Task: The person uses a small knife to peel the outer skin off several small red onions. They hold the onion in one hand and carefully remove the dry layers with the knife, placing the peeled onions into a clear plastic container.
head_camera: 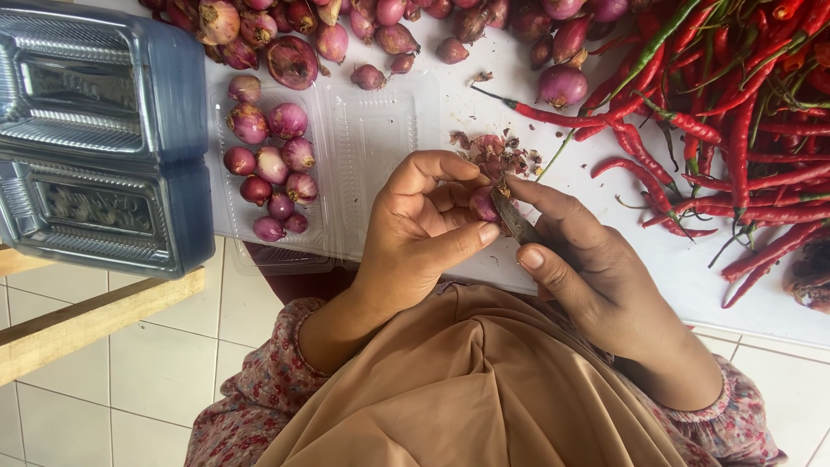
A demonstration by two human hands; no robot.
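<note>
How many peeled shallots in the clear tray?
10 peeled shallots in the clear tray, all in its left half: one at top, then loose pairs down to the bottom edge. More may be hidden underneath.

Left hand (424, 229): fingers curled inward, thumb extended toward the right, palm turned up. Right hand (588, 268): index finger extended along the top, thumb pressed below, wrist bent. Both forearms enter from below; fingertips of the two hands meet.

You have ten peeled purple shallots (270, 164) in one clear plastic clamshell tray (367, 138), two stacked blue-tinted plastic boxes (99, 138) upper left, and one small knife blade (516, 221).
</note>
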